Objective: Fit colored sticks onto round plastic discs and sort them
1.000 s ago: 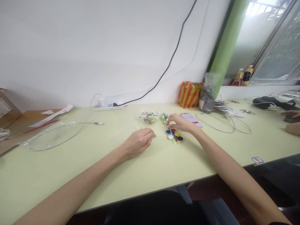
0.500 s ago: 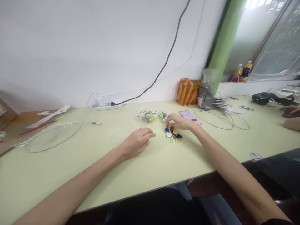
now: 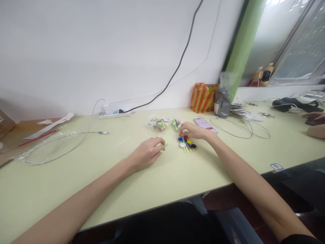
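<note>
Between the thumb and fingers of my left hand [image 3: 149, 152] is a small green piece [image 3: 166, 144], perhaps a round cap; most of it is hidden. My right hand [image 3: 190, 130] reaches over the far side of a small pile, its fingertips pinched together. What they hold, if anything, is too small to make out. The pile has thin coloured plastic pegs [image 3: 187, 147], like golf tees, among round caps: a blue cap [image 3: 180, 139], a white cap [image 3: 182, 145], a yellow cap [image 3: 189, 142], a black cap [image 3: 193, 147] and a red one.
Two clear bags of coloured pegs [image 3: 159, 124] lie behind my hands. A phone [image 3: 205, 125] rests beyond my right hand, near loose cable [image 3: 237, 138]. A striped bag [image 3: 203, 98] and power strip [image 3: 114, 115] stand by the wall. Another person's hand [image 3: 316, 117] is at far right.
The green piece now shows at my left fingertips, where it was hidden before. My right hand stays over the pile with little movement. The view has shifted slightly.
</note>
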Action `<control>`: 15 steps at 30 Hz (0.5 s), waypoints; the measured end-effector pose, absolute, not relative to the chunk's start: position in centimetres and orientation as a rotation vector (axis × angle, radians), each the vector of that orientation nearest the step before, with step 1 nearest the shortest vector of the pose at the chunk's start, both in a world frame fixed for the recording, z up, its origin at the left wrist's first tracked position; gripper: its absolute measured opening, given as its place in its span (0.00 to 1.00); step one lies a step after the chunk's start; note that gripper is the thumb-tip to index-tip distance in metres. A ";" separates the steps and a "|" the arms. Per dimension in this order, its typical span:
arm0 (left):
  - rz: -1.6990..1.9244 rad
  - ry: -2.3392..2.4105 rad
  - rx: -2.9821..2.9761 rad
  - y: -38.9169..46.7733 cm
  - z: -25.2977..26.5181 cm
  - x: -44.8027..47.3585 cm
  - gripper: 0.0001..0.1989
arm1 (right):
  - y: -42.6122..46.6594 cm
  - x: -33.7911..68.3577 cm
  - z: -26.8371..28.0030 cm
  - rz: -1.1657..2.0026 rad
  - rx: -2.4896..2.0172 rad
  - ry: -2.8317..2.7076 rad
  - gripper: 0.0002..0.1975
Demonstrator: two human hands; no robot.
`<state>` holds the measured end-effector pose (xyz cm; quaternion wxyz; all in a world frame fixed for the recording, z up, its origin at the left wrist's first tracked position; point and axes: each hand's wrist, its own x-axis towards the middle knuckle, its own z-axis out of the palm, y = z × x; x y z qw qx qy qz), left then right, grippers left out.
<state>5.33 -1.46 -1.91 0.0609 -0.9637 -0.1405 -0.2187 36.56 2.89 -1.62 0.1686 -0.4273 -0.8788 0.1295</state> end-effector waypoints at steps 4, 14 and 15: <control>-0.666 -0.430 -2.930 -1.5 -1.9 5.3 0.13 | 2.9 36.5 -1.7 0.367 -1.221 -2.495 0.08; -0.592 -0.492 -2.928 -1.4 -2.0 5.4 0.14 | 2.8 35.9 -1.6 0.393 -1.179 -2.525 0.08; -0.592 -0.517 -2.924 -1.3 -2.1 5.4 0.15 | 2.8 35.9 -1.5 0.391 -1.174 -2.530 0.08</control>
